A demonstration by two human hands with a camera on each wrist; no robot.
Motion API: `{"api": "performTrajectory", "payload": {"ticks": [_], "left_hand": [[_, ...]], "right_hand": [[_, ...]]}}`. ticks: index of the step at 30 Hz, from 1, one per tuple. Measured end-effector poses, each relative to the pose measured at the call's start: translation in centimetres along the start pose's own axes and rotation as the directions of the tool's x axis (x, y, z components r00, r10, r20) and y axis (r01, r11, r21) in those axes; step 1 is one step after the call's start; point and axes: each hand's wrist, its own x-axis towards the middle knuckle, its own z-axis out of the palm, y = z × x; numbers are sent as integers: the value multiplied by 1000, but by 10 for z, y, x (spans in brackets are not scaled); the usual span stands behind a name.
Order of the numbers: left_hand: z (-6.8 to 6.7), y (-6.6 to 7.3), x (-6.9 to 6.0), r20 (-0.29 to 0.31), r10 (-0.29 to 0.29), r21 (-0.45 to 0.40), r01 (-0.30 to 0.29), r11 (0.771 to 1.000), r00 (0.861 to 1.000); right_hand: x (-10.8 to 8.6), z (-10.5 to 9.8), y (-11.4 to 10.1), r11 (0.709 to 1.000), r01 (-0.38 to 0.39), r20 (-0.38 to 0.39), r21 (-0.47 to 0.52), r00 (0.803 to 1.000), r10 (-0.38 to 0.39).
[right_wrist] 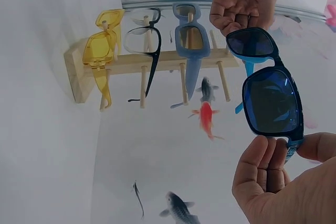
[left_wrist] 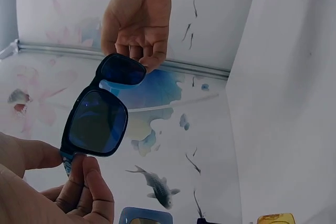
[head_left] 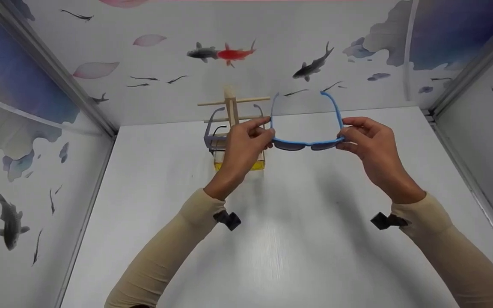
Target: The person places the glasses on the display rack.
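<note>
A pair of blue-framed sunglasses [head_left: 307, 143] with dark lenses is held level in the air above the white table, its temples unfolded and pointing away from me. My left hand [head_left: 245, 147] pinches the left hinge corner between thumb and fingers. At the opposite corner, my right hand [head_left: 373, 147] pinches the frame the same way. Both lenses [right_wrist: 271, 100] face the right wrist camera, and the left wrist view shows the sunglasses [left_wrist: 98, 121] gripped from both ends. Part of the rack behind is hidden by my left hand.
Behind my left hand stands a wooden rack [right_wrist: 168, 60] with pegs. It bears yellow glasses [right_wrist: 98, 48], black-and-clear glasses [right_wrist: 155, 59] and grey-blue glasses [right_wrist: 192, 43]. Walls printed with fish and petals enclose the white table [head_left: 298, 239] at the back and sides.
</note>
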Motion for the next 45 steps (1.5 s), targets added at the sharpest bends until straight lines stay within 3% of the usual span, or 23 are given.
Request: {"api": "performTrajectory", "payload": {"ticks": [13,22,39,45], "left_hand": [[-21,17,2,-39,-8,-22,7,1000,999],[-31,23,1,-77,22,8,-21,1000,997],[-55,34,-3,-87,81,-22,-84,996,993],[-62,37,-2,-119,41,-6,-42,999,992]], "right_hand": [[11,21,-10,1000,17,17,-17,1000,-17],[15,32,-16,1000,16,23,-2,1000,-16],[25,54,-26,999,41,63,-17,997,-40],[28,63,-30,998,44,79,-41,996,-41]]}}
